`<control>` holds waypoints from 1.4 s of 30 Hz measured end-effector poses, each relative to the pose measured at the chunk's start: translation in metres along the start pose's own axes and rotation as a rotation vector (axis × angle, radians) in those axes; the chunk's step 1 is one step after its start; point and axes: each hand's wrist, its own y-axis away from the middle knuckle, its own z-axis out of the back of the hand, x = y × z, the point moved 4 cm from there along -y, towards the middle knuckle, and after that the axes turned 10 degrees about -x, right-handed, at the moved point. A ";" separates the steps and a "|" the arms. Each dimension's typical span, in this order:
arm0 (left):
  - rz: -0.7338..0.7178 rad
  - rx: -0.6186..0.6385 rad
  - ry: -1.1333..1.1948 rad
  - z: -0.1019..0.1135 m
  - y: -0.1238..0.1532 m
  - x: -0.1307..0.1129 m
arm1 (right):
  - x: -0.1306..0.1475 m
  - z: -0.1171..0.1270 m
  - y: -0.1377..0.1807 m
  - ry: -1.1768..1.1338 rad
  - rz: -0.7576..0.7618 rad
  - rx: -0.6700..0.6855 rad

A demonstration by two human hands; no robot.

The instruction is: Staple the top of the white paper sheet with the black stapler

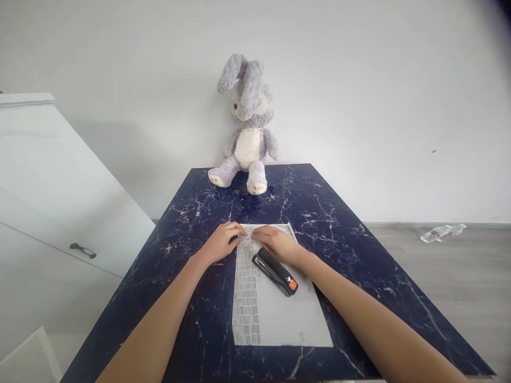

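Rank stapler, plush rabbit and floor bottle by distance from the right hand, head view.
1. Stapler: on the paper, just beside the right hand.
2. Plush rabbit: seated at the far edge of the table.
3. Bottle: lying on the floor, far right.

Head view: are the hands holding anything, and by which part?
The left hand and right hand press fingertips on the paper at its far edge; no clear grip. The stapler lies loose on it.
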 end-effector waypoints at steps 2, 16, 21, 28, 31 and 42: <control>0.003 -0.013 0.024 0.000 0.000 0.001 | 0.000 0.001 0.000 0.001 -0.006 -0.003; -0.015 0.027 0.028 0.005 0.002 -0.011 | 0.001 -0.002 0.000 -0.037 -0.017 0.000; 0.003 0.075 -0.024 0.007 0.006 -0.012 | 0.004 0.022 -0.002 -0.098 -0.224 -0.093; 0.051 0.040 -0.050 0.010 0.007 -0.001 | 0.039 0.043 0.004 -0.169 -0.261 0.334; 0.046 0.032 -0.041 0.009 0.008 0.002 | 0.045 0.041 0.006 -0.013 -0.246 0.338; 0.077 -0.109 -0.101 0.009 0.006 0.012 | 0.032 0.045 0.001 -0.034 -0.311 0.095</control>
